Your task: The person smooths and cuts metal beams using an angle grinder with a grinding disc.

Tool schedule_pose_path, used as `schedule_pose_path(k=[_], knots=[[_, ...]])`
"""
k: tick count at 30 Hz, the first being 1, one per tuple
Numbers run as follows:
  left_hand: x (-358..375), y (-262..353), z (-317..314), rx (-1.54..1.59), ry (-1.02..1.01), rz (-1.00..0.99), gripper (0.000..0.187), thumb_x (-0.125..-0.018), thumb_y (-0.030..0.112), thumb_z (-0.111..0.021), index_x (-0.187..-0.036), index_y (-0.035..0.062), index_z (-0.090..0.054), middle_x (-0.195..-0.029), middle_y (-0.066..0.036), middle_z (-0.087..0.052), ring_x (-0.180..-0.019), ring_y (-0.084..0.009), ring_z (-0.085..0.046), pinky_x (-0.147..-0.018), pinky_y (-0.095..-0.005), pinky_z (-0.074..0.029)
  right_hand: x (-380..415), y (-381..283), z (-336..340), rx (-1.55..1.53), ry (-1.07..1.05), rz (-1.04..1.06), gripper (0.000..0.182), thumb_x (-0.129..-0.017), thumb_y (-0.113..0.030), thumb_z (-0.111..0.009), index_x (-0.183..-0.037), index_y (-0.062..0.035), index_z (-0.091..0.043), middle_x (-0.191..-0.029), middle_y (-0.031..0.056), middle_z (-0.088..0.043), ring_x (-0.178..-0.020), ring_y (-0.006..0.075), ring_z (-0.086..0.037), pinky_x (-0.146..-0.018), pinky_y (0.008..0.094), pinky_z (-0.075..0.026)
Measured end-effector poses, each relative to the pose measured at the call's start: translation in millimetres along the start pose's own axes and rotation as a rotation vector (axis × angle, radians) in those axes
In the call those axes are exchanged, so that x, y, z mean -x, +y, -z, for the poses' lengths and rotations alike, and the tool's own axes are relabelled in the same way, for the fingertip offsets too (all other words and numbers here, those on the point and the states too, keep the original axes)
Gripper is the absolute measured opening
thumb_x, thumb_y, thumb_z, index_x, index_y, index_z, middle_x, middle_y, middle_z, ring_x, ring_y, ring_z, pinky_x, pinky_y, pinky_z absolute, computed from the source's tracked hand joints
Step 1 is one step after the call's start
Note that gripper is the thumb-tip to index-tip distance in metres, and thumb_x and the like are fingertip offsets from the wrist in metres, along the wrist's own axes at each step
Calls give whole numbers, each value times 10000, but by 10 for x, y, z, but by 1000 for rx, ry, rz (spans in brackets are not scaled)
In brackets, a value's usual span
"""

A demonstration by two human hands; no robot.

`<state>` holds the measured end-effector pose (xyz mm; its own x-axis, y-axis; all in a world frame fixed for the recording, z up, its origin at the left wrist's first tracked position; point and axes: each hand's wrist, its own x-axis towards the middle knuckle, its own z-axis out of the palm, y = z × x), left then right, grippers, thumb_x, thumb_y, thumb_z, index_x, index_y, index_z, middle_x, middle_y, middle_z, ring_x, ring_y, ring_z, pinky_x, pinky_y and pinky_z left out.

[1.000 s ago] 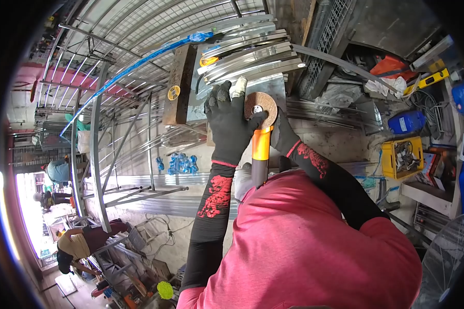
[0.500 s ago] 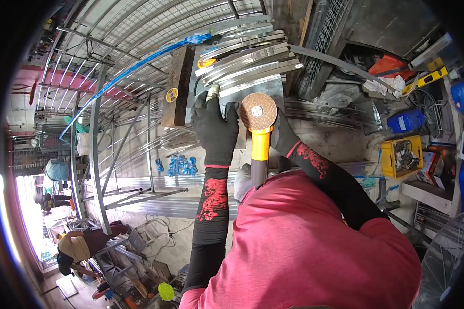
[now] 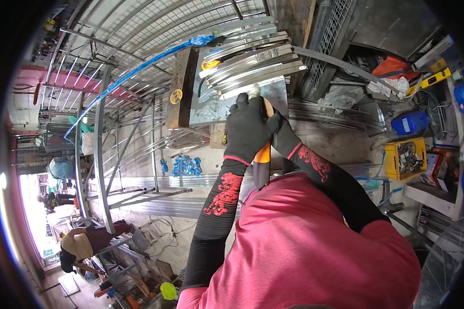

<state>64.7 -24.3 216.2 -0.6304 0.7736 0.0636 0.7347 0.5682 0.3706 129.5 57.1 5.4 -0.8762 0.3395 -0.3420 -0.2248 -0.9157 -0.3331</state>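
Observation:
An angle grinder (image 3: 262,156) with a yellow-orange body and dark handle points away from my torso, its handle end close to my shirt. My left hand (image 3: 246,127), in a dark glove with a pale covering on one fingertip, lies closed over the grinder's head and hides most of it. Only a brown edge of the abrasive disc (image 3: 268,108) shows between the hands. On the right side of the head, my gloved right hand (image 3: 285,135) grips the grinder. Just beyond, shiny metal strips (image 3: 258,67) lie on a metal plate (image 3: 206,110).
A rusty steel block (image 3: 179,105) stands left of the plate. Blue plastic scraps (image 3: 185,166) lie on the floor. To the right are a yellow crate (image 3: 406,158) and a blue container (image 3: 409,122). Another person (image 3: 85,244) bends over at lower left, beyond metal frames (image 3: 102,149).
My left hand has moved right, from beside the metal strips onto the grinder's head, covering the disc that faced up in view. My right hand stays at the grinder.

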Motion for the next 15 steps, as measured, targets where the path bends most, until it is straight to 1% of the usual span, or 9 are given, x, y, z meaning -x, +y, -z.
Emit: schedule_pose_path(k=[2, 3, 6, 7, 8, 10, 12, 14, 15], knots=[[-40, -39, 41, -52, -10, -269, 815, -822, 466, -840, -1451, 12, -587, -1365, -283, -618, -1176, -477, -648, -1001, -555, -543, 125, -60, -219, 134, -223, 255, 449, -1164, -374, -472, -1487, -92, -603, -1338, 46, -705, -1242, 181, -665, -1093, 351, -540], [-60, -68, 59, -72, -34, -332, 756, -787, 423, -866, -1395, 44, -627, -1361, -239, -619, -1164, -457, -646, -987, -558, -544, 99, -70, -166, 56, -193, 183, 455, -1184, -288, -421, -1578, -79, -512, -1465, 64, -645, -1344, 183, -613, -1184, 359, -478], [-116, -48, 107, -178, -59, -473, 735, -778, 419, -874, -1374, 53, -648, -1344, -242, -619, -1156, -438, -640, -967, -550, -555, 82, -144, -106, -61, -267, 143, 452, -1172, -281, -464, -1576, -85, -515, -1481, 60, -641, -1352, 173, -610, -1195, 370, -471], [-148, -27, 105, -162, -65, -513, 711, -786, 430, -866, -1357, 60, -661, -1309, -230, -629, -1169, -423, -632, -951, -545, -562, 55, -227, -150, -162, -516, 111, 441, -1146, -256, -500, -1551, -86, -539, -1480, 67, -644, -1346, 176, -613, -1203, 367, -460], [-171, -2, 104, -164, -65, -521, 711, -786, 430, -866, -1357, 60, -661, -1309, -230, -629, -1169, -423, -632, -951, -545, -562, 120, -243, -175, -163, -517, 118, 441, -1146, -256, -500, -1551, -86, -539, -1480, 67, -644, -1346, 176, -613, -1203, 367, -460], [-226, 44, 116, -202, -179, -554, 812, -821, 495, -849, -1449, 41, -607, -1350, -241, -604, -1122, -456, -640, -981, -542, -547, 326, -277, -293, 170, -203, 221, 434, -1112, -295, -546, -1490, -84, -575, -1380, 66, -684, -1281, 203, -643, -1128, 370, -521], [-355, 19, 98, -170, -263, -437, 784, -861, 583, -779, -1389, 23, -629, -1231, -255, -652, -1044, -463, -673, -917, -549, -560, -117, -196, 129, 424, -318, 430, 460, -1095, -356, -528, -1463, -83, -565, -1316, 78, -688, -1189, 252, -672, -1035, 408, -577], [-525, -39, 76, -97, -431, -181, 840, -942, 761, -639, -1268, -13, -674, -993, -284, -748, -886, -476, -740, -787, -563, -586, 19, -200, 167, -398, -560, 146, 496, -1115, -430, -466, -1463, -88, -551, -1274, 96, -688, -1122, 293, -696, -941, 456, -618], [-632, -105, 148, -130, -398, -226, 893, -974, 808, -533, -1244, -28, -699, -861, -286, -747, -877, -470, -755, -781, -569, -583, 77, -214, 241, -356, -285, 148, 565, -1119, -510, -413, -1456, -81, -558, -1263, 124, -695, -1100, 312, -708, -917, 480, -626]])
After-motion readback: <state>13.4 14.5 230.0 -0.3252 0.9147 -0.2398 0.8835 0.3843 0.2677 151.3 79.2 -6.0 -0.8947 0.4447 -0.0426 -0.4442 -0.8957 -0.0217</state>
